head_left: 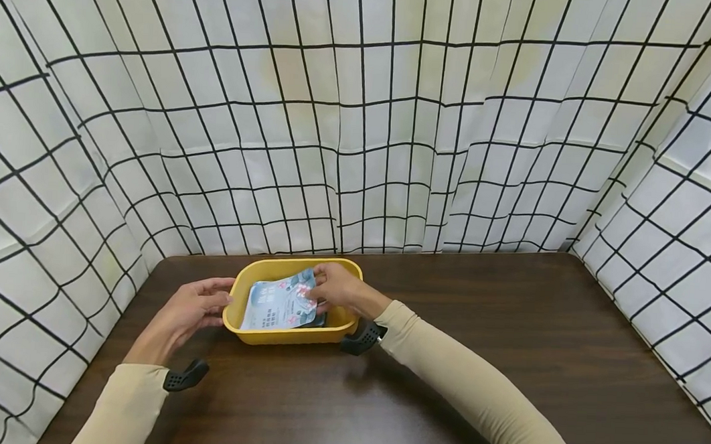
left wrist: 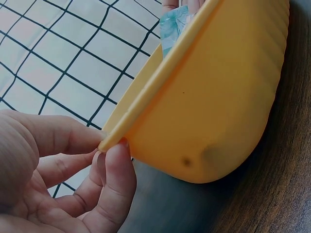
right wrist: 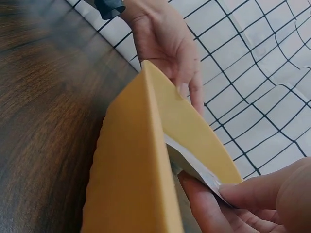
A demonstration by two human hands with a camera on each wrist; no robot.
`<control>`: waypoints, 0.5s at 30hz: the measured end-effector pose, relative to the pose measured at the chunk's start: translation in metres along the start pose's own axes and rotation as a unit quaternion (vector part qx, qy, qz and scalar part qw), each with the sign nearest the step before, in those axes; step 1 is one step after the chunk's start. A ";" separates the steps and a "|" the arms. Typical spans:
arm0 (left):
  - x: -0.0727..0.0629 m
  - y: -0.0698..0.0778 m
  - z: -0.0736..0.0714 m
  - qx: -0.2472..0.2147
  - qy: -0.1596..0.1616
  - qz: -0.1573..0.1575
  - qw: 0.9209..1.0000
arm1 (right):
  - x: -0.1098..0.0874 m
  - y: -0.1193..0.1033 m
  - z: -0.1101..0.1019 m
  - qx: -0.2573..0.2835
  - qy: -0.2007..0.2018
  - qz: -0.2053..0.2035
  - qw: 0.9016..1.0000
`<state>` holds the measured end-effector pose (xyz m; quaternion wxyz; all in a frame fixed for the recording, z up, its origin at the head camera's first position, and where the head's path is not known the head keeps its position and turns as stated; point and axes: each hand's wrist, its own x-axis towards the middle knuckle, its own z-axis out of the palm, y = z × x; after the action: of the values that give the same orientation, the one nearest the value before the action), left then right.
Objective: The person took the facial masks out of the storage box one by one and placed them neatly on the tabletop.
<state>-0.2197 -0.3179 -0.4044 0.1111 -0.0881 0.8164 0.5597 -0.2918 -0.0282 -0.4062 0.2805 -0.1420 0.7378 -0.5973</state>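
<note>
The left hand (head_left: 191,307) pinches a smooth, rounded yellow basin (head_left: 292,339) at left; the right hand (head_left: 344,290) pinches a flat, printed packet (head_left: 272,306) inside.

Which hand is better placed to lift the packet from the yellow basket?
Probably the right hand: it pinches the packet near its right end. The left hand pinches the yellow basket by its rim, so it seems better suited to steadying.

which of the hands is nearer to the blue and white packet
Right. The right hand pinches the packet at its right end; the left hand is off the packet, pinching the left rim of the yellow basket.
</note>
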 end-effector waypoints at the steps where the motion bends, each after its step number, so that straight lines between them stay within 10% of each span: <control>1: 0.000 0.000 0.000 -0.001 0.000 0.002 1.000 | 0.000 -0.001 -0.001 -0.002 -0.002 -0.002 1.000; 15: 0.001 -0.003 -0.002 -0.015 -0.005 0.003 1.000 | -0.009 -0.010 -0.015 -0.014 0.013 -0.020 1.000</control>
<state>-0.2204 -0.3208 -0.4071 0.1122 -0.0841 0.8077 0.5727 -0.2947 -0.0136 -0.3929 0.2566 -0.1531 0.7470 -0.5939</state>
